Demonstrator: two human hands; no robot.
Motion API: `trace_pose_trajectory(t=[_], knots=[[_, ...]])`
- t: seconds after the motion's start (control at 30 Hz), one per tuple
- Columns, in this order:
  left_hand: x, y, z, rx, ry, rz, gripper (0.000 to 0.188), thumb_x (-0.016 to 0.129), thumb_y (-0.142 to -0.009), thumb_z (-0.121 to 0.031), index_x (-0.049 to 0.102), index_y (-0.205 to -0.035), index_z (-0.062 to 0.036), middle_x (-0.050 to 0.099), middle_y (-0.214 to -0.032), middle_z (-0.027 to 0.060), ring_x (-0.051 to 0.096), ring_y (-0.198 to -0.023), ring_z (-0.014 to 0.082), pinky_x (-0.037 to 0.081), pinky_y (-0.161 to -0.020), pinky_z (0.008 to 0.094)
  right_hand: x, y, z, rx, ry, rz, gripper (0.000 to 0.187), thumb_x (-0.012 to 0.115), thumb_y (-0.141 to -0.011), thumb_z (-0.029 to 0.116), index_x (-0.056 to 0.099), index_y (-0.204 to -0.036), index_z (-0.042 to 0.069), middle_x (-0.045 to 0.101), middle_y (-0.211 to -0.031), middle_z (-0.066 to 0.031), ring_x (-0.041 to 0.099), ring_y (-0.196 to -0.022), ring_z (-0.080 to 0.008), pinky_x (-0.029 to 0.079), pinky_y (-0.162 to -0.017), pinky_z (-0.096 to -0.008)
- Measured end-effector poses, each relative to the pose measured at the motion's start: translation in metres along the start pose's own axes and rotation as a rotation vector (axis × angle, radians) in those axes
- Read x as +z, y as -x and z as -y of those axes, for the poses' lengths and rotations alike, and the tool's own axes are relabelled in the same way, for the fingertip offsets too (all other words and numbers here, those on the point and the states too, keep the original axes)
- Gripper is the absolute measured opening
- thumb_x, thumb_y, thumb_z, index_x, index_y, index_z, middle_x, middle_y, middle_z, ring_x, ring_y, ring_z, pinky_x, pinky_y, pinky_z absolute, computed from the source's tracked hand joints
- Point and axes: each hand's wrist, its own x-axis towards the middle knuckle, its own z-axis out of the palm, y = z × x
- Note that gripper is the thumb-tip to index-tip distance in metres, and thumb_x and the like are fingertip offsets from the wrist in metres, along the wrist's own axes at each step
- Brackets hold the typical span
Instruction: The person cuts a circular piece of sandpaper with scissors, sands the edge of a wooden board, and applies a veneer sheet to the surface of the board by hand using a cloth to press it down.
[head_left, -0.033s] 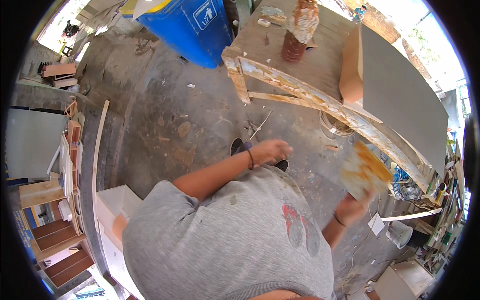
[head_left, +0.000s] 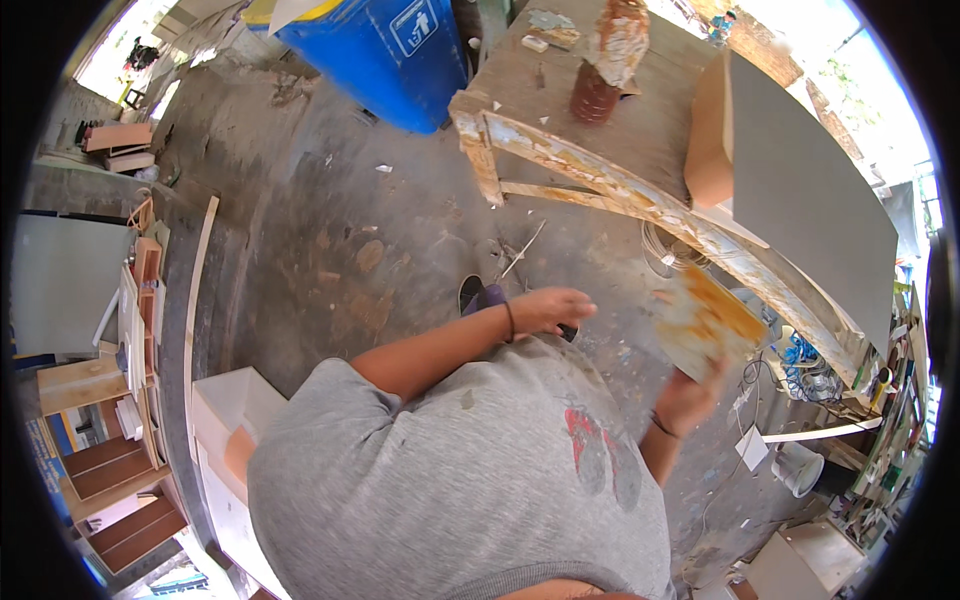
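My right hand [head_left: 690,397], blurred, grips the lower edge of a thin flat board [head_left: 710,325], pale and smeared with yellow-orange stuff. It hangs over the floor beside the workbench's front edge. My left hand [head_left: 558,310] is in front of my body, above a dark shoe, with fingers loosely stretched out and nothing visible in them. On the workbench [head_left: 650,135] stands a dark red tub [head_left: 594,95] with a crusted, orange-and-white smeared piece [head_left: 620,45] rising from it. To its right rests a wooden box-like piece [head_left: 712,130] with a large grey panel [head_left: 810,200].
A blue bin [head_left: 400,70] with a yellow rim stands left of the workbench. Coiled cable [head_left: 672,250] and blue tubing [head_left: 797,350] lie beneath and beside the bench. Scraps litter the concrete floor [head_left: 340,250]. Wooden drawers [head_left: 105,465] and a long strip [head_left: 200,290] line the left.
The smeared board and my right hand have shifted slightly left. My left hand has moved a little right. The view has turned slightly.
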Motion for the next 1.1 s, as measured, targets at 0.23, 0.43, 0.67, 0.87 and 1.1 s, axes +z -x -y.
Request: trace_pose_trajectory(t=[0.23, 0.43, 0.67, 0.87, 1.1], knots=[[-0.071, 0.056, 0.003, 0.284, 0.6, 0.036, 0.042, 0.056, -0.094, -0.032, 0.047, -0.129, -0.0104, 0.057, -0.122, 0.0048, 0.057, -0.108, 0.018, 0.05, -0.087, 0.0358, 0.155, 0.074, -0.105, 0.509, 0.001, 0.519, 0.036, 0.049, -0.098, 0.026, 0.052, -0.12, -0.002, 0.059, -0.114, -0.0134, 0.061, -0.101, -0.0204, 0.053, -0.08, -0.032], [-0.174, 0.126, 0.037, 0.46, 0.81, -0.301, 0.041, 0.06, -0.092, -0.027, 0.048, -0.128, -0.0098, 0.059, -0.121, 0.0069, 0.061, -0.105, 0.0212, 0.052, -0.083, 0.0379, 0.239, 0.071, -0.165, 0.327, 0.771, 0.878, 0.03, 0.053, -0.094, 0.028, 0.064, -0.101, 0.001, 0.064, -0.084, -0.0043, 0.059, -0.075, -0.0102, 0.049, -0.062, -0.0253], [-0.251, 0.183, 0.057, 0.494, 0.778, -0.623, 0.041, 0.061, -0.091, -0.023, 0.048, -0.126, -0.0074, 0.061, -0.117, 0.0087, 0.063, -0.1, 0.0231, 0.052, -0.081, 0.0374, 0.299, -0.109, -0.255, -0.341, 1.091, 0.504, 0.029, 0.058, -0.086, 0.031, 0.068, -0.094, 0.005, 0.067, -0.079, -0.0134, 0.065, -0.078, -0.0248, 0.049, -0.071, -0.0364], [-0.249, 0.202, 0.052, 0.535, 0.703, -0.835, 0.043, 0.058, -0.093, -0.02, 0.044, -0.129, -0.0035, 0.059, -0.117, 0.0112, 0.063, -0.099, 0.0257, 0.052, -0.079, 0.0365, 0.32, -0.163, -0.29, -0.358, 1.527, 0.304, 0.023, 0.061, -0.081, 0.032, 0.07, -0.093, 0.013, 0.068, -0.094, -0.0143, 0.063, -0.09, -0.035, 0.048, -0.08, -0.0443], [-0.244, 0.203, 0.041, 0.528, 0.605, -0.953, 0.04, 0.059, -0.092, -0.017, 0.046, -0.128, -0.0032, 0.058, -0.117, 0.008, 0.062, -0.097, 0.0184, 0.054, -0.072, 0.031, 0.32, -0.163, -0.284, -0.351, 1.565, 0.346, 0.018, 0.061, -0.08, 0.026, 0.069, -0.087, 0.011, 0.066, -0.097, -0.0165, 0.063, -0.092, -0.0351, 0.049, -0.081, -0.0454]])
